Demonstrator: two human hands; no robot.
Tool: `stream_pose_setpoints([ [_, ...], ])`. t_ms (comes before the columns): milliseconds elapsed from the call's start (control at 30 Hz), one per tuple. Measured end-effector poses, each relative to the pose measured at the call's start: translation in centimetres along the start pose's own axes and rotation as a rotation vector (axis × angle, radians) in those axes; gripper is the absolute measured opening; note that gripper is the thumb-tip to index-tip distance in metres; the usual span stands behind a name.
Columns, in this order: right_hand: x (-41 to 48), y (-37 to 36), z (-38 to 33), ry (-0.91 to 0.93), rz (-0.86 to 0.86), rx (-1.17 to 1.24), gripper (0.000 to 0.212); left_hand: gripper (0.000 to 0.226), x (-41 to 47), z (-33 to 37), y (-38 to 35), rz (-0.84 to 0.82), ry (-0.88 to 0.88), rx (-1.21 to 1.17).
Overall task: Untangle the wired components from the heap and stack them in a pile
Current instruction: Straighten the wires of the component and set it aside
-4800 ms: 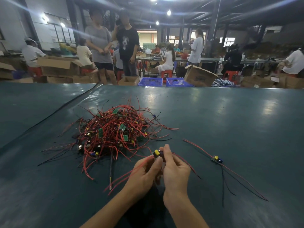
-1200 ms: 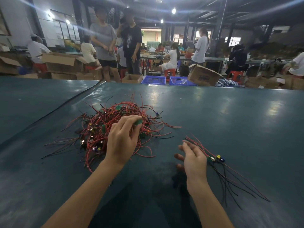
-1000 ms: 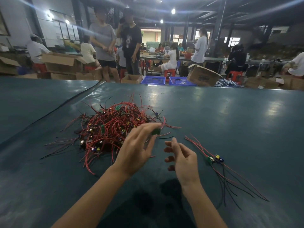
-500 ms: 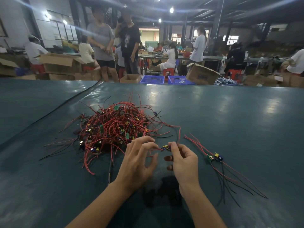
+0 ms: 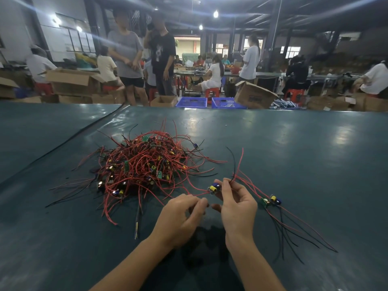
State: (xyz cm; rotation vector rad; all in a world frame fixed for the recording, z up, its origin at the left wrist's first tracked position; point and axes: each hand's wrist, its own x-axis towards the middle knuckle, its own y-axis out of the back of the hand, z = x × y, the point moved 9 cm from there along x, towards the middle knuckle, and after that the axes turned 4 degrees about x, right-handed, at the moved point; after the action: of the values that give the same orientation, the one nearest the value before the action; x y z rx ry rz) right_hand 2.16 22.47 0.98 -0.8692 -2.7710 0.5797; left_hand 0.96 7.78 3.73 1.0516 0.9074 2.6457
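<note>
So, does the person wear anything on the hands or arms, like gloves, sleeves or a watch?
Nothing shows. The left hand and the right hand wear no gloves, and no ring, watch or bracelet is visible. Both forearms are bare down to the picture's edge, with no sleeve in view.

One heap (image 5: 144,164), one held component (image 5: 214,188), one small pile (image 5: 270,201)

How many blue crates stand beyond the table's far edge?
2. One crate sits past the table edge, near mid-frame; the second stands right beside it, next to a tilted cardboard box. More may be hidden by the table.
</note>
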Motion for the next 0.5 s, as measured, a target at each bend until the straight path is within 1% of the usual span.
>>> stream_pose_setpoints([
  [33, -0.1, -0.3, 0.0, 0.001, -0.025, -0.002, 0.009, 0.052, 0.0, -1.0, -0.6, -0.053, 0.147, -0.182],
  [67, -0.3, -0.6, 0.1, 0.004, -0.052, -0.013, 0.009, 0.052, -0.1, -1.8, -1.1, -0.082, 0.271, -0.353],
  [100, -0.4, -0.9, 0.2, 0.006, -0.08, -0.026, 0.009, 0.046, -0.1, -2.4, -1.4, -0.083, 0.355, -0.476],
  [133, -0.5, -1.2, 0.3, 0.005, -0.106, -0.038, 0.009, 0.038, -0.1, -2.7, -1.5, -0.064, 0.404, -0.549],
  [200, -0.7, -1.6, 0.5, 0.003, -0.143, -0.06, 0.008, 0.026, -0.1, -3.2, -1.3, 0.0, 0.457, -0.631],
  [233, -0.8, -1.7, 0.5, 0.002, -0.16, -0.065, 0.008, 0.024, -0.2, -3.4, -1.1, 0.031, 0.474, -0.651],
  [400, -1.5, -2.9, 0.5, 0.009, -0.259, -0.093, 0.011, 0.027, -0.6, -4.6, -1.0, 0.126, 0.595, -0.83],
  [500, -1.7, -2.9, 0.6, 0.009, -0.265, -0.115, 0.012, 0.027, -0.7, -4.9, -0.7, 0.161, 0.627, -0.866],
])
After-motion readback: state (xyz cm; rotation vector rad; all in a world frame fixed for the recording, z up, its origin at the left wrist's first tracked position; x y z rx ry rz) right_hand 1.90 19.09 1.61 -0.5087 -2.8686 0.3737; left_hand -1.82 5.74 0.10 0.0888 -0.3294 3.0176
